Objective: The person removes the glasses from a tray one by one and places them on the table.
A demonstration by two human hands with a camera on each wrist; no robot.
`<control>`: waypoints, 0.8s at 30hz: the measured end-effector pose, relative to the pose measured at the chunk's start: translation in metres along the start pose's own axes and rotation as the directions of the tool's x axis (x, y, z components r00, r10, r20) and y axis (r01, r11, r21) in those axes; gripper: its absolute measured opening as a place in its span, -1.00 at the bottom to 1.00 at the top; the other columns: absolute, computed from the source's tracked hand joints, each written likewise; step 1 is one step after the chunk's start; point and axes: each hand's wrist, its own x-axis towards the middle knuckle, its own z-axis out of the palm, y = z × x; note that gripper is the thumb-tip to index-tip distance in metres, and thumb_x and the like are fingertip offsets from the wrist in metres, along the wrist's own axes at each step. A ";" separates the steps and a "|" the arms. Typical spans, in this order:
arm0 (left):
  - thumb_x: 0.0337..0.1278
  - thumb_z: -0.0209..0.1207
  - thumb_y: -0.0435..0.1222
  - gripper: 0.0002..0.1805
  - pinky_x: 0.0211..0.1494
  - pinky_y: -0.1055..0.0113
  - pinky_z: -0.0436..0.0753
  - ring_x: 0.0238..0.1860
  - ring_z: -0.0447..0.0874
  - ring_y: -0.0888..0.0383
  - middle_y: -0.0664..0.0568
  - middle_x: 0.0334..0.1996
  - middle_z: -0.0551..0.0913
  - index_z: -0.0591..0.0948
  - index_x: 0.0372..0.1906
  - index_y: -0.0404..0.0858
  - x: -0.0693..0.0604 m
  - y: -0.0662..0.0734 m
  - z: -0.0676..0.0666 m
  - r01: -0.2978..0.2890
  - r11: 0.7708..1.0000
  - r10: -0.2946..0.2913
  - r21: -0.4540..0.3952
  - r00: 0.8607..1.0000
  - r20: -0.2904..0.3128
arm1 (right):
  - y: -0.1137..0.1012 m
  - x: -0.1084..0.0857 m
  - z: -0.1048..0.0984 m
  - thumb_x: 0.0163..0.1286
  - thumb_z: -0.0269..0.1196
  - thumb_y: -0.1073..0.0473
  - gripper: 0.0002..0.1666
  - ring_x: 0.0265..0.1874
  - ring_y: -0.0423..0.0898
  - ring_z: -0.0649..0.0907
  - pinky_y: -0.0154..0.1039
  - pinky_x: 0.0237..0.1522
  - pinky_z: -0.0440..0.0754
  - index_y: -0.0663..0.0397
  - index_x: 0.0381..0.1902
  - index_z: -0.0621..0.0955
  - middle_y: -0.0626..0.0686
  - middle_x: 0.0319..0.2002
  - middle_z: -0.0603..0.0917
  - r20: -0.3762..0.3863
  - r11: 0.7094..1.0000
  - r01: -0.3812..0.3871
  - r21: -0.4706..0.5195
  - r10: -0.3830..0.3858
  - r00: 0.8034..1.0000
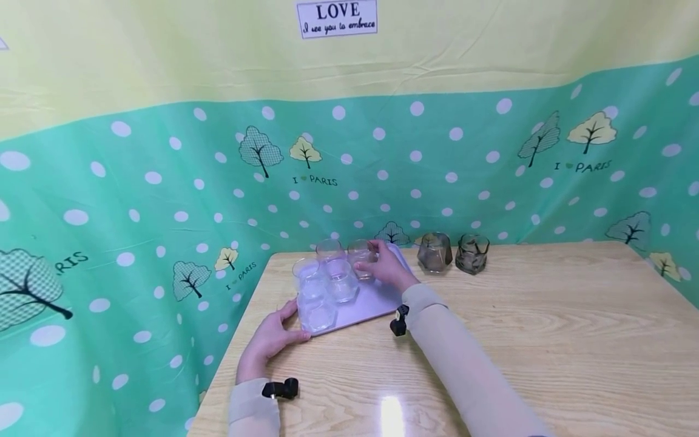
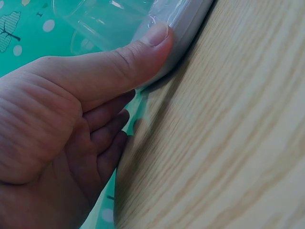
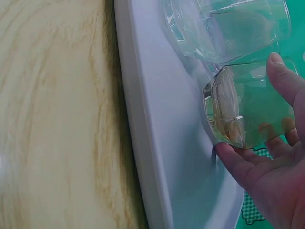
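A white tray (image 1: 377, 302) lies on the table, with several clear glasses (image 1: 341, 286) standing together on its left part. My left hand (image 1: 266, 341) holds the tray's near left corner, the thumb (image 2: 138, 57) on its rim and the other fingers curled beside it. Toward the tray's back, my right hand (image 1: 389, 268) grips a faintly amber drinking glass (image 3: 252, 102) from the right. This glass stands upright on the tray, close beside a clear glass (image 3: 233, 28), and fingers hide part of its far side.
Right of the tray, two smoky grey glasses (image 1: 434, 254) stand near the back edge of the wooden table (image 1: 546, 315). A green and yellow patterned cloth (image 1: 464, 182) hangs behind the table and along its left side.
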 end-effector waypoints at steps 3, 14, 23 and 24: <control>-0.01 0.64 -0.03 0.15 0.69 -0.18 0.04 0.68 0.04 -0.23 -0.22 0.66 0.18 0.30 0.67 -0.19 0.001 0.002 0.000 0.001 1.000 -0.001 0.001 1.000 0.002 | 0.002 0.002 0.000 0.39 0.51 -0.07 0.09 0.59 0.22 0.32 0.16 0.58 0.30 0.07 0.66 0.20 0.15 0.63 0.32 -0.011 1.000 -0.002 0.012 0.002 1.000; 0.00 0.63 -0.04 0.13 0.70 -0.16 0.04 0.68 0.04 -0.22 -0.21 0.66 0.20 0.31 0.66 -0.21 0.004 0.004 -0.001 -0.015 1.000 0.015 0.006 1.000 0.007 | 0.008 0.003 0.003 0.47 0.44 -0.09 0.17 0.64 0.22 0.22 0.14 0.63 0.20 0.02 0.76 0.02 0.11 0.70 0.17 -0.009 1.000 0.007 0.028 -0.007 1.000; 0.01 0.63 -0.02 0.14 0.70 -0.15 0.04 0.69 0.02 -0.20 -0.19 0.67 0.18 0.30 0.67 -0.20 0.000 0.003 -0.002 -0.003 1.000 0.003 -0.004 1.000 0.012 | 0.007 -0.010 0.010 0.48 0.43 -0.10 0.18 0.62 0.29 0.23 0.16 0.62 0.21 0.06 0.76 0.01 0.27 0.67 0.19 -0.071 0.996 0.006 0.094 0.001 0.997; 0.02 0.63 -0.02 0.14 0.70 -0.16 0.04 0.69 0.02 -0.21 -0.19 0.67 0.18 0.30 0.67 -0.20 -0.001 0.002 -0.002 -0.004 1.000 0.004 -0.003 1.000 0.013 | 0.008 -0.011 0.011 0.47 0.44 -0.09 0.18 0.61 0.29 0.24 0.16 0.62 0.21 0.06 0.76 0.02 0.29 0.66 0.21 -0.083 0.994 0.005 0.105 0.003 0.997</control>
